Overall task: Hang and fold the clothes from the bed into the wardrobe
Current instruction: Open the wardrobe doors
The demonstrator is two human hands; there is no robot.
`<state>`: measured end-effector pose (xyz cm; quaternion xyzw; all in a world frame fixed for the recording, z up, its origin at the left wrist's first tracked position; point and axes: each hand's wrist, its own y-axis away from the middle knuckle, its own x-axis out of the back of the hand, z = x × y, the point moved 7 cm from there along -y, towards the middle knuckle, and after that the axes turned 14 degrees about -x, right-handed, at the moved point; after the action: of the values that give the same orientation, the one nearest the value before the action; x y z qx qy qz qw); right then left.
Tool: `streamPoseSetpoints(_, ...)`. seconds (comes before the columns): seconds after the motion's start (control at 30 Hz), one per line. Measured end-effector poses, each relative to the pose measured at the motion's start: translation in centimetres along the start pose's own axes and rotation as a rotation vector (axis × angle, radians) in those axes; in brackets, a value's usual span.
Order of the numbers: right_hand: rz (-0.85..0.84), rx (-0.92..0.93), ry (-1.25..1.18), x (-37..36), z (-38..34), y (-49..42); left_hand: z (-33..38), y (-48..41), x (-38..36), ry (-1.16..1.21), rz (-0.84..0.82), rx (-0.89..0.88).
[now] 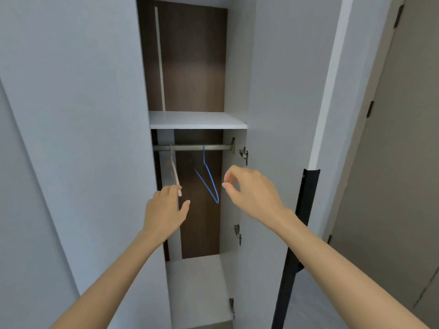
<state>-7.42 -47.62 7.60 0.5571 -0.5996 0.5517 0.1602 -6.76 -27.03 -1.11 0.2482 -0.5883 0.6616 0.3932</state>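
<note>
We reach both hands into the open white wardrobe (237,67).

Our left hand (166,211) curls its fingers round the lower end of a pale pink plastic hanger (175,174) hooked on the grey metal rail (190,147). A thin blue wire hanger (211,182) hangs beside it. Just right of that, our right hand (251,188) holds nothing, thumb and forefinger narrowly apart.

Soft, even, cool light fills the whole view. A brighter patch sits on the brown back panel (190,67) well above the left hand (164,210) and right hand (251,188); under the shelf (197,119) the recess is dimmer. The wide lens bows the edges of the doors (71,138) beside both hands. The blue hanger (209,181) between them looks slightly smeared.
</note>
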Motion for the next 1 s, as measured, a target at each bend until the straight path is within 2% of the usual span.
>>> streamPoseSetpoints(0.3,-0.036,0.064,-0.051,-11.9,-8.0,-11.2,-12.4,-2.6,1.1,-0.090,0.021,0.206)
streamPoseSetpoints(0.57,-0.086,0.049,-0.197,-21.1,-13.4,-22.6,-21.2,-9.9,-3.1,-0.242,-0.022,0.200)
streamPoseSetpoints(0.73,-0.114,0.056,-0.228,-25.0,-14.7,-27.6,-24.3,-12.4,-6.2,-0.273,-0.024,0.179)
streamPoseSetpoints(0.87,-0.258,0.046,-0.393,-27.2,-14.6,-29.0,-25.3,-12.7,-7.7,-0.286,0.022,0.161)
streamPoseSetpoints(1.0,-0.277,0.087,-0.417,-27.3,-14.2,-29.4,-25.1,-12.8,-7.9,-0.303,0.070,0.157)
